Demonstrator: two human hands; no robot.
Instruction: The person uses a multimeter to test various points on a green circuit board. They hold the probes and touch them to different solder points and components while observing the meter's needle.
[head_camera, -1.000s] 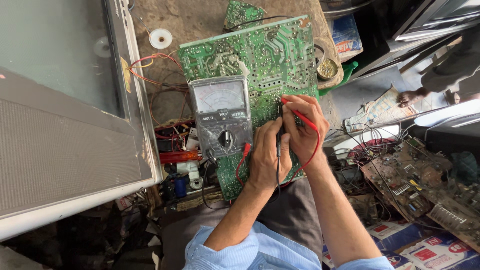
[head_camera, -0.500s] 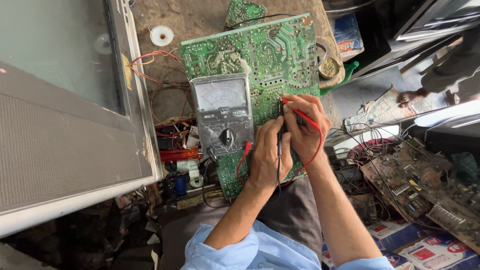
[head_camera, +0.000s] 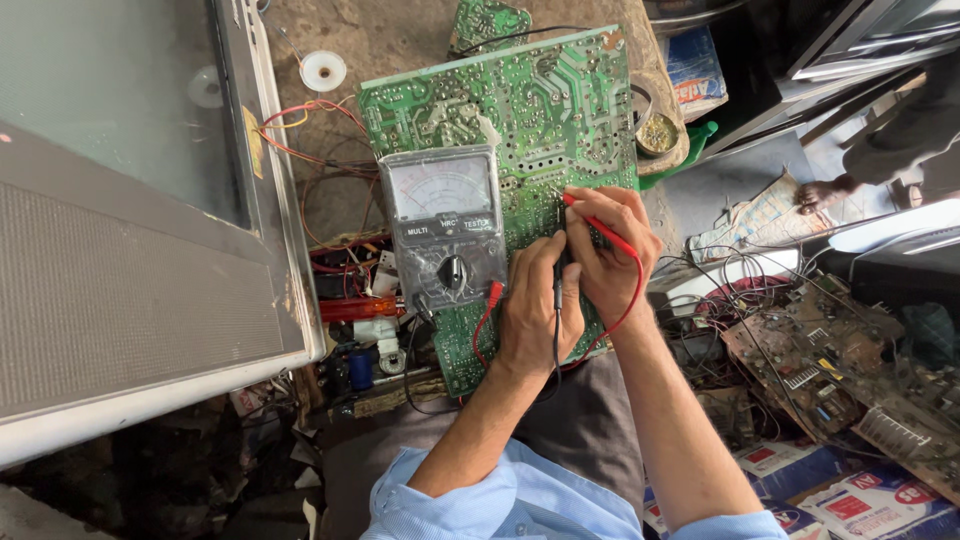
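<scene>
The person is leaning over a large green circuit board (head_camera: 520, 130) that is lying solder side up on the brown surface (head_camera: 400, 40), partly over the lap. The right hand (head_camera: 610, 250) is pinching a red probe (head_camera: 600, 225) like a pen, its grip closed on the thin plastic shaft, and the tip is pressing on the board near the middle. The left hand (head_camera: 535, 315) is resting just beside it with the grip closed on a black probe (head_camera: 558, 290), mostly hidden by the fingers. An analog meter (head_camera: 445, 225) with a needle dial is lying on the board, to the left of the hands, and a red lead and a black lead are running from it. The probes are probably light, stiff and a little slippery, so holding low on the shaft seems best; the board looks stiff but fragile, better taken by its edges. Counted: two probes, one meter, one large board, one smaller green board (head_camera: 488, 20) above it, one white reel (head_camera: 323, 71), and one old television (head_camera: 130, 210) at the left
</scene>
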